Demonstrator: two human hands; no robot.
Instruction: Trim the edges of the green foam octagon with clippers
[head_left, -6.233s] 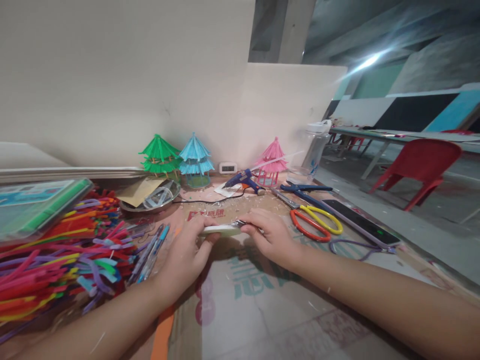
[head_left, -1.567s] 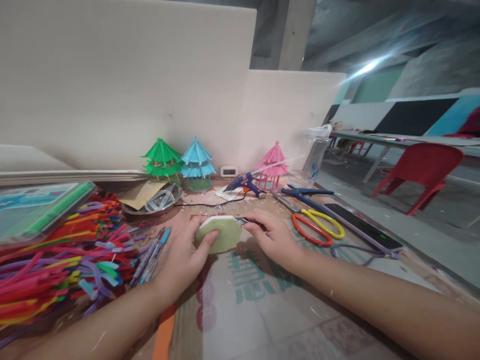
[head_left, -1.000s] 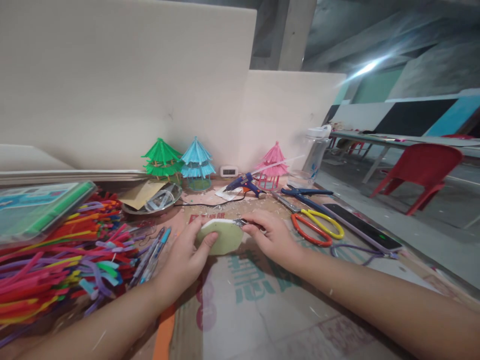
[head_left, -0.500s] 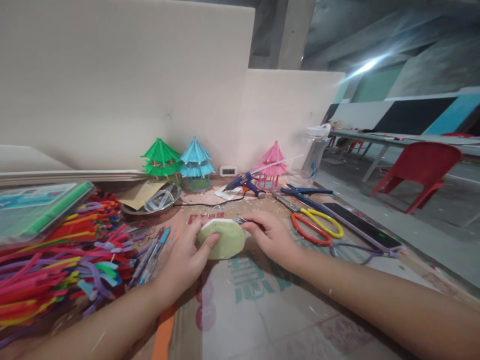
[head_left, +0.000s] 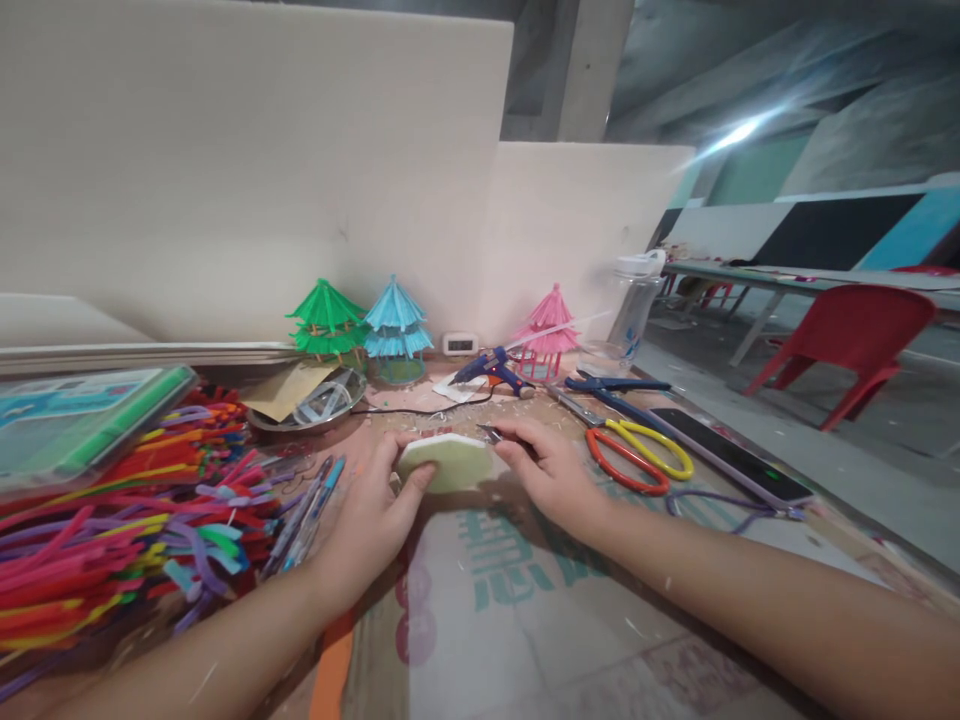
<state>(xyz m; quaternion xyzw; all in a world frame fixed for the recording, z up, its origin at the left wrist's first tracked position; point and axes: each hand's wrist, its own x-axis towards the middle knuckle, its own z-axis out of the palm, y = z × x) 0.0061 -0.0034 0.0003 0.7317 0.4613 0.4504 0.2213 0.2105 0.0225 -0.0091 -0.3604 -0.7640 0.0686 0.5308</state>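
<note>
My left hand (head_left: 373,512) grips a small pale green foam piece (head_left: 448,464) with a white edge, thumb on its near face, holding it just above the cardboard sheet (head_left: 525,600). My right hand (head_left: 547,472) is closed on a small metal blade tool (head_left: 489,433) whose tip sits at the foam piece's upper right edge. Both forearms reach in from the bottom of the view.
A heap of coloured pipe cleaners (head_left: 127,510) and pens (head_left: 304,510) lie left. Behind stand green (head_left: 324,318), blue (head_left: 397,320) and pink (head_left: 547,325) paper pagodas, a glue gun (head_left: 491,368), a metal dish (head_left: 307,405). Scissors (head_left: 637,455), a phone (head_left: 731,468), a bottle (head_left: 634,305) lie right.
The foam piece lay flat, was tipped up to show its green face, and now tilts back flatter. The blade tool stayed at its right edge throughout.
</note>
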